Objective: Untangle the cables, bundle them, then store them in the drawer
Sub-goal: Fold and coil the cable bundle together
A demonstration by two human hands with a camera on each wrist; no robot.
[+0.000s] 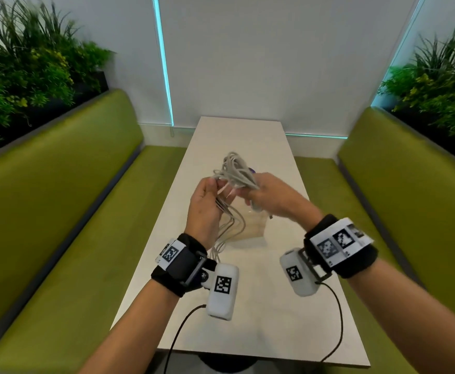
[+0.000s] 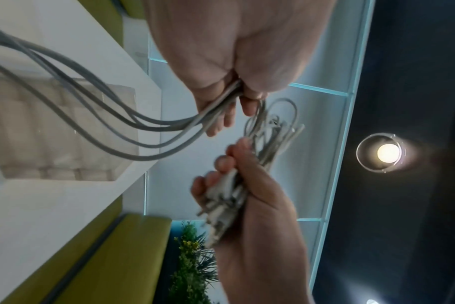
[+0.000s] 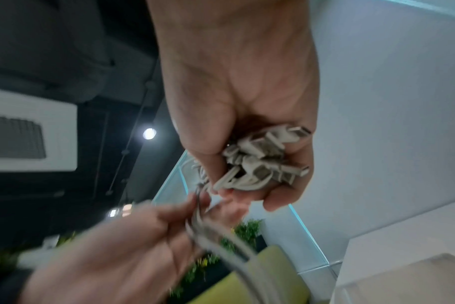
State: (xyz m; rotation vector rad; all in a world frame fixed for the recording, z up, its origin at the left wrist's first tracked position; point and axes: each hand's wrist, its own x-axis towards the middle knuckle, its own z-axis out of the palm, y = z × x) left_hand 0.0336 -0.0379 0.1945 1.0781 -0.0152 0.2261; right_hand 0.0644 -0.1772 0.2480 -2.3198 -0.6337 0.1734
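Both hands hold a tangle of grey cables point(image 1: 234, 171) above the white table point(image 1: 248, 306). My left hand point(image 1: 215, 186) pinches several long strands point(image 2: 122, 117), which hang in loops down to the table. My right hand point(image 1: 250, 197) grips the gathered part of the bundle, and its connector ends point(image 3: 262, 160) stick out of the fist. In the left wrist view the left hand point(image 2: 231, 96) is at the top and the right hand point(image 2: 237, 181) is below it. A pale translucent drawer box point(image 1: 252, 229) stands on the table under the hands.
Green bench seats point(image 1: 59, 211) run along both sides of the narrow table, with plants point(image 1: 26, 76) behind them. A white wall point(image 1: 275, 63) closes the far end. Black wrist-camera leads point(image 1: 337, 319) trail over the near table edge.
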